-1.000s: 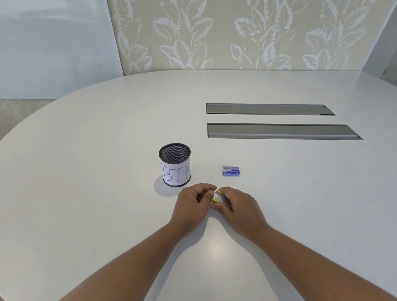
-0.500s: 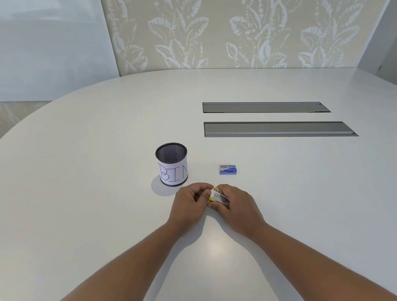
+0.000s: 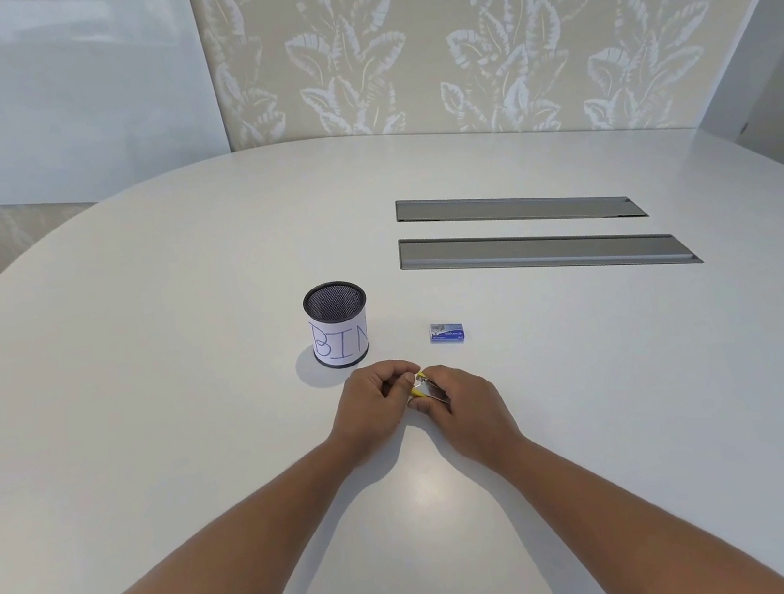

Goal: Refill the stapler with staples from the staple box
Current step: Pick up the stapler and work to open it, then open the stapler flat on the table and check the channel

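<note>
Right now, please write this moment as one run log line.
left hand: on stapler | right hand: holds stapler | staple box: on table, untouched

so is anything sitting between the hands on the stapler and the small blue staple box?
Nothing visible. The small blue staple box lies on bare white table just beyond the right hand, which with the left hand holds the small yellow and metal stapler. The black mesh cup labelled BIN stands off to the left, clear of that path.

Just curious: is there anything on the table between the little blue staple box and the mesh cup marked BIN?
Nothing: in the head view, only bare white table separates the staple box from the mesh cup.
</note>
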{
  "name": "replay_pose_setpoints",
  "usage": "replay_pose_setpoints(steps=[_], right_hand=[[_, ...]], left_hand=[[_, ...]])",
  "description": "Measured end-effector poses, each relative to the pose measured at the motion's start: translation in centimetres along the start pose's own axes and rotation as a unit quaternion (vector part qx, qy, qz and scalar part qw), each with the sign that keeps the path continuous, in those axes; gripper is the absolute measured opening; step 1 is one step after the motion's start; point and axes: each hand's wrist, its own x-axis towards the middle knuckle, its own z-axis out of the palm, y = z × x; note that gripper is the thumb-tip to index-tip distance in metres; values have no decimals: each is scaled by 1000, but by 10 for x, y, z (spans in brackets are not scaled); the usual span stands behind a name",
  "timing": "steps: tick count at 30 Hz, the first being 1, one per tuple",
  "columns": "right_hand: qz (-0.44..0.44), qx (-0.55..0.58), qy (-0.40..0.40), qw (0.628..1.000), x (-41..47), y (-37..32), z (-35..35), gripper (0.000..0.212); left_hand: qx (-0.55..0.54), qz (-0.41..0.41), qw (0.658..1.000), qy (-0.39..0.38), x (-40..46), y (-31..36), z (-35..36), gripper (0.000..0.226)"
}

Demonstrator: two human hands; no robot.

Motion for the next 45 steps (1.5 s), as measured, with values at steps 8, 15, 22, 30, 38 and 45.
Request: replay_pose_setpoints(steps=[8, 15, 22, 30, 38, 45], right_hand=[[41, 129, 6, 991, 0, -2, -5, 17], [130, 300, -62, 943, 1, 3, -21, 33], [142, 364, -115, 913, 3, 3, -28, 17], [115, 308, -32, 944, 0, -8, -24, 13], [94, 267, -2, 959, -3, -18, -13, 10], [106, 236, 36, 965, -4, -21, -4, 25]], left_hand=[[48, 4, 997, -53, -5, 8, 2, 32], [45, 7, 995, -91, 0, 11, 0, 31], [-46, -60, 987, -139, 8, 8, -7, 24], [-109, -98, 983, -111, 10, 20, -7, 46], [84, -67, 991, -75, 16, 22, 0, 54], [231, -28, 970, -70, 16, 20, 7, 54]])
